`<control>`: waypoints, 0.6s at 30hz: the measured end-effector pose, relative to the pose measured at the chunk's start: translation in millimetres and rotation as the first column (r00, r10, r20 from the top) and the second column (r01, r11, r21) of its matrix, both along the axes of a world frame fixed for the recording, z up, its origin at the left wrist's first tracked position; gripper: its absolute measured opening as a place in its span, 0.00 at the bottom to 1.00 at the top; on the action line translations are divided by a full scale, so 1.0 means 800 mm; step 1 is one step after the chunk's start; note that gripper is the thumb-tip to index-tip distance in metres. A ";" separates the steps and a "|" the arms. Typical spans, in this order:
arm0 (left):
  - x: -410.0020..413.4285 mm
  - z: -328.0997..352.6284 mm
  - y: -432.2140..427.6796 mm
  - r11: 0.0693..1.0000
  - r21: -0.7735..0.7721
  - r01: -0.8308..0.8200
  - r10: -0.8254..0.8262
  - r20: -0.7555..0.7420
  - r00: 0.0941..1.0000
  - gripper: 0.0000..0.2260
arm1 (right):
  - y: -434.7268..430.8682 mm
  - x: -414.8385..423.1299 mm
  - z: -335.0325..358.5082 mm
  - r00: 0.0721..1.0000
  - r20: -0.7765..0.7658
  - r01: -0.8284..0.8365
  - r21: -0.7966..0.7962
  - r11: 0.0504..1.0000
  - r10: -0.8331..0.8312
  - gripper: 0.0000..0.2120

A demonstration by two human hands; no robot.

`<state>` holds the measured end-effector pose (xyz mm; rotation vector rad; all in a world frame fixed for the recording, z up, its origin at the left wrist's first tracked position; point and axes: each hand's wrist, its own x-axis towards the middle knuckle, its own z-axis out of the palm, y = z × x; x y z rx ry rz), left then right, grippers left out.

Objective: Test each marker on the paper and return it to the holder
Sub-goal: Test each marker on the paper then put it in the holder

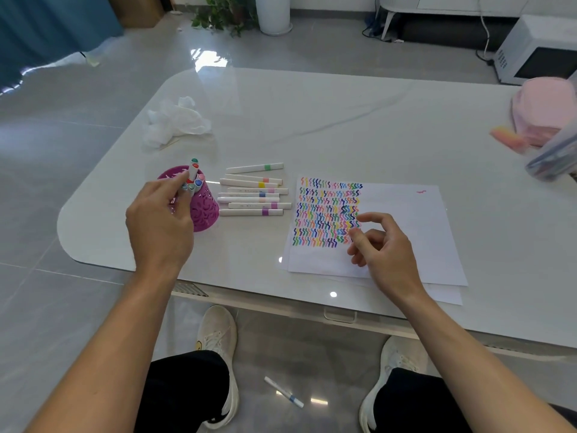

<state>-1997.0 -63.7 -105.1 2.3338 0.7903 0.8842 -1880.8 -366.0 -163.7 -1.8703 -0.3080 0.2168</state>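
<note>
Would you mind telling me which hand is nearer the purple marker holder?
Left. The left hand is at the holder, gripping a marker there; the right hand is over the paper.

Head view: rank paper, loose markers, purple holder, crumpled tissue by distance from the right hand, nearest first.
From the right hand:
1. Paper, directly under it.
2. Loose markers, to its left.
3. Purple holder, farther left.
4. Crumpled tissue, far left at the back.
</note>
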 end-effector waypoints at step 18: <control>0.022 -0.005 -0.057 0.956 0.261 0.136 -0.160 0.074 0.984 0.12 | -0.005 0.002 -0.002 1.000 0.027 0.012 -0.042 0.999 -0.011 0.09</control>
